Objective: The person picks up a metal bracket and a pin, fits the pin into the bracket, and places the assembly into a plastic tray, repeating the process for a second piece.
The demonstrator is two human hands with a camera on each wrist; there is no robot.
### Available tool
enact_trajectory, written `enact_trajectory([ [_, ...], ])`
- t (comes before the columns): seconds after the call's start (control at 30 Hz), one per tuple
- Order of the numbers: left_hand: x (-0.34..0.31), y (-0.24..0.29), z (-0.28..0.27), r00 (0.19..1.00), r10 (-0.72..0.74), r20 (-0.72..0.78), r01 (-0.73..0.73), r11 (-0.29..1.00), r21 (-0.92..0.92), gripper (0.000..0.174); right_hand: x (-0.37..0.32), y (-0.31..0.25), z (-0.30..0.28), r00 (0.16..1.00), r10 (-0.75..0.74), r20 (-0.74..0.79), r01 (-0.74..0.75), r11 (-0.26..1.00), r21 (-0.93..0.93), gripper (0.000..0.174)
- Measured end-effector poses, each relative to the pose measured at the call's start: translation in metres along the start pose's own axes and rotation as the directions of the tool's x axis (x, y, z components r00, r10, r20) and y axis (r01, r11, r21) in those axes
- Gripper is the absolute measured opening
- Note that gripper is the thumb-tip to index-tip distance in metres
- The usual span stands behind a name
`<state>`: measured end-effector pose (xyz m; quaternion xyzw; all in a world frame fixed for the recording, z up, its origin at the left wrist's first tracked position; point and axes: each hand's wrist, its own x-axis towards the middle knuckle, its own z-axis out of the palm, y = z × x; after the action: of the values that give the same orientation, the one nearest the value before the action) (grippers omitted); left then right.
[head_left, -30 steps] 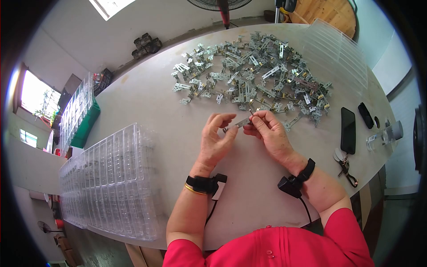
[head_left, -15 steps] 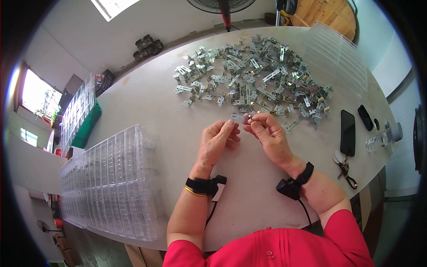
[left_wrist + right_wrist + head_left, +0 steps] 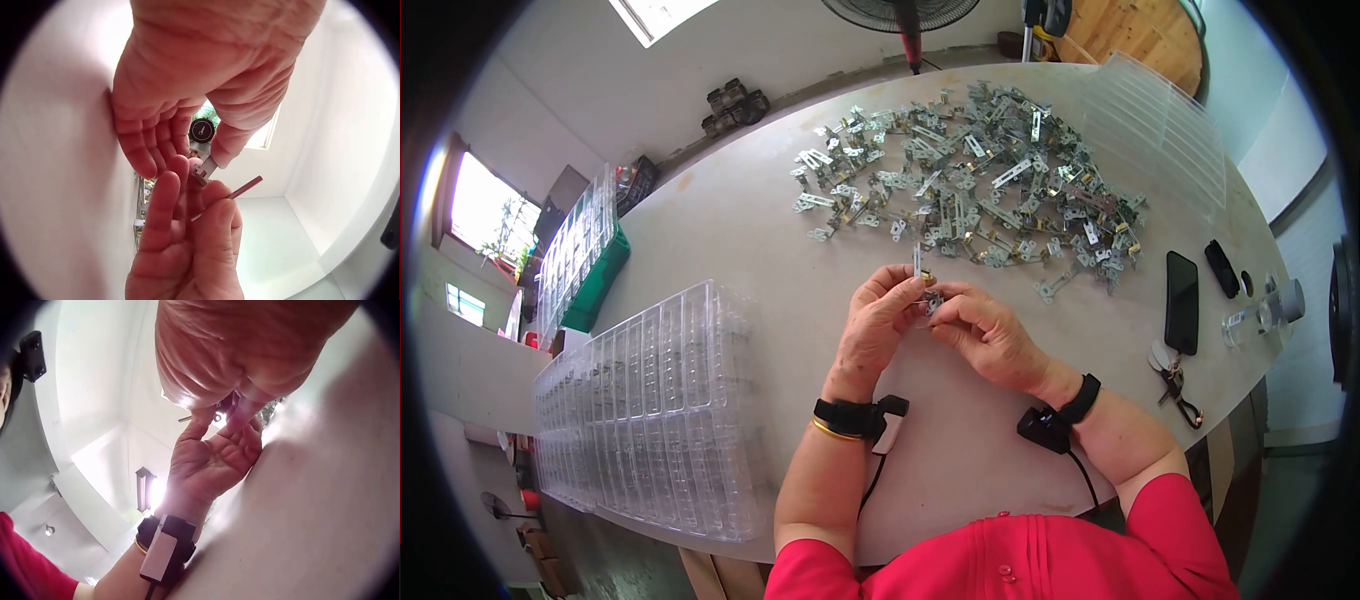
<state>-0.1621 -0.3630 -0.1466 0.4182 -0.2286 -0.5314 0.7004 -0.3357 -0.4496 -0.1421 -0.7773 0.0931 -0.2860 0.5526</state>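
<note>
Both hands meet at a small metal bracket (image 3: 917, 262) just in front of the pile, its flat plate standing up and a brass-coloured bit at its base. My left hand (image 3: 872, 322) pinches it between thumb and fingers. From the right side, my right hand (image 3: 992, 338) has thumb and fingertips curled at its lower end, partly covering it. In the left wrist view, a thin metal strip (image 3: 249, 185) juts out past the right thumb, and a grey metal end (image 3: 206, 169) shows by the left thumb.
A heap of metal brackets (image 3: 970, 175) spreads across the table's far side. Stacked clear plastic trays (image 3: 645, 410) stand at left, with a green crate (image 3: 595, 280) behind. Another clear tray (image 3: 1155, 130) lies far right. A phone (image 3: 1182, 300), keys (image 3: 1170, 375) and a bottle (image 3: 1280, 303) sit at right.
The bracket swung from lying across between the hands to standing upright. The left fingers, spread a second ago, have closed on it; the right hand has turned inward and lowered slightly.
</note>
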Motion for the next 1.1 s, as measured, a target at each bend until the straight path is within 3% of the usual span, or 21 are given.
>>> enact_trajectory([
  [0.33, 0.001, -0.002, 0.003, 0.985, 0.161, -0.059, -0.154, 0.983, 0.104, 0.025, 0.0, 0.009, 0.004, 0.999, -0.014, -0.039, 0.015, 1.0, 0.009, 0.011],
  [0.43, 0.003, -0.006, -0.001, 0.976, 0.211, -0.058, -0.195, 0.957, 0.213, 0.025, -0.001, 0.004, 0.003, 0.986, 0.118, -0.119, -0.111, 0.992, 0.064, 0.008],
  [0.5, 0.004, -0.008, -0.003, 0.969, 0.245, -0.017, -0.232, 0.937, 0.262, 0.027, 0.0, 0.0, -0.001, 0.944, 0.323, -0.063, -0.299, 0.922, 0.247, 0.009],
  [0.73, 0.003, -0.009, 0.0, 0.968, 0.244, -0.065, -0.2, 0.898, 0.393, 0.027, 0.003, 0.001, -0.006, 0.915, 0.392, -0.093, -0.345, 0.882, 0.322, 0.015],
  [1.1, 0.002, -0.01, 0.003, 0.969, 0.248, -0.016, -0.2, 0.814, 0.546, 0.019, 0.007, -0.002, -0.008, 0.876, 0.463, -0.133, -0.408, 0.86, 0.307, 0.016],
])
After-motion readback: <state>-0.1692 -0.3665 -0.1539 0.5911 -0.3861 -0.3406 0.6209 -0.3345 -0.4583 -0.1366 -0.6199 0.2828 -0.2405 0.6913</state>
